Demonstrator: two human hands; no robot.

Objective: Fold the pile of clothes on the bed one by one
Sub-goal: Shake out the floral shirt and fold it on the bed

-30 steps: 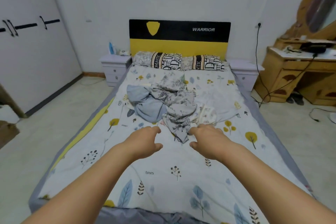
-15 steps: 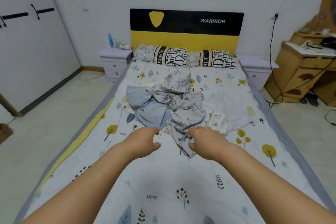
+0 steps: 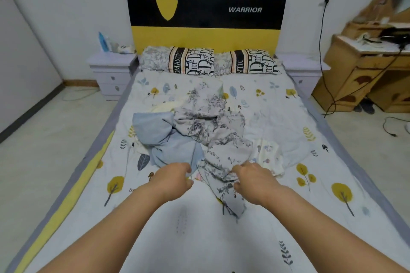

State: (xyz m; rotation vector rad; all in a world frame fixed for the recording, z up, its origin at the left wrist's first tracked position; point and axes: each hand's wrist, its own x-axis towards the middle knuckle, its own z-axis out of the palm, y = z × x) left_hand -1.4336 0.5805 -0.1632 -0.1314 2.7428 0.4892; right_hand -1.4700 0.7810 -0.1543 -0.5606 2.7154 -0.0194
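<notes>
Both hands have reached the pile; the left hand (image 3: 172,180) hovers loosely curled at nine o'clock of the floral garment (image 3: 218,139); the right hand (image 3: 255,180) pinches its edge; folding seems about to begin.

The headboard (image 3: 206,11) reads "WARRIOR"; the left pillow (image 3: 177,60) shows "OMANTIC", the right pillow (image 3: 248,62) "ANTIC".

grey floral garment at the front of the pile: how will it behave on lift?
Probably floppy: the grey floral garment lies crumpled in soft folds, so it should drape and sag. Likely light, as the fabric looks thin. It overlaps the blue garment, so lifting may drag that along. The right hand touches its edge; grip unclear.
</notes>
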